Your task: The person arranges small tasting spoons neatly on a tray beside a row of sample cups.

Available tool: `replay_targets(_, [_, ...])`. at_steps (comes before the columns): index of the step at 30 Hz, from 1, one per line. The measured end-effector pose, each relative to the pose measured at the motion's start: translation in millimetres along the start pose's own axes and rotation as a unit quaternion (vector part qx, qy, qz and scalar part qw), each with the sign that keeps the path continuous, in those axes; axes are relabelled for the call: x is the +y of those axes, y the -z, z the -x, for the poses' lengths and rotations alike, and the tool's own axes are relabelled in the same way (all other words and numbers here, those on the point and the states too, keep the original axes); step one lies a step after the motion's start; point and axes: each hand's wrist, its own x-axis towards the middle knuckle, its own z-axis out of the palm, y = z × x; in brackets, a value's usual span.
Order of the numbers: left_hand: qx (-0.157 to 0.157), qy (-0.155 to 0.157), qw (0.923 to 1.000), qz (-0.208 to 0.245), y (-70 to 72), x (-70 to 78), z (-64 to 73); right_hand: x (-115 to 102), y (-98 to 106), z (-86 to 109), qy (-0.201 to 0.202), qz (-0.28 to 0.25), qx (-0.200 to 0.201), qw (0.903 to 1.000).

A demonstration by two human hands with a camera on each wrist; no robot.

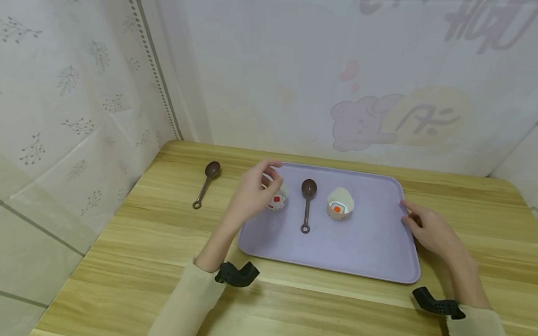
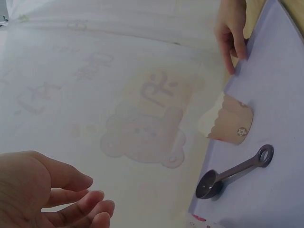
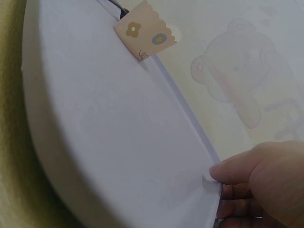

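My left hand (image 1: 253,190) hovers over the left side of the purple tray (image 1: 362,251), fingers loosely bent, nothing between them. Just beside its fingertips, a white paper baking cup (image 1: 277,203) with red marks is partly hidden by the hand. Right of that lies a brown measuring spoon (image 1: 307,206), its bowl toward the back. A tan scalloped baking cup (image 1: 340,204) stands farther right, with something white and orange inside. My right hand (image 1: 431,230) grips the tray's right edge; in the right wrist view the thumb (image 3: 225,171) lies on the rim, and the other fingers are partly hidden outside it.
A second brown measuring spoon (image 1: 207,184) lies on the wooden table (image 1: 285,308), left of the tray. Patterned curtains (image 1: 258,71) hang behind the table and on its left side. Each wrist wears a black band mount (image 1: 237,274).
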Motion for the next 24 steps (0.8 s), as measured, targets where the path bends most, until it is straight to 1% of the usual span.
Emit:
replay_targets(8, [0.016,0.003,0.9999,-0.001,10.8,-4.9,-2.1,0.3,-0.1,0.5,0.0,-0.002,0.0,1.0])
replay_targets(13, [0.031,0.008,0.9995,-0.003,18.3,-8.0,-2.4,0.4,0.1,0.3,0.001,0.001,0.0,1.0])
replay_targets(19, [0.035,0.027,0.999,-0.009,26.5,-11.5,-2.7,0.9,0.4,0.3,0.005,0.0,0.0,1.0])
replay_targets(24, [0.04,0.035,0.9983,-0.025,32.0,-18.8,-4.0,1.8,0.1,-0.1,0.008,-0.001,0.002,1.0])
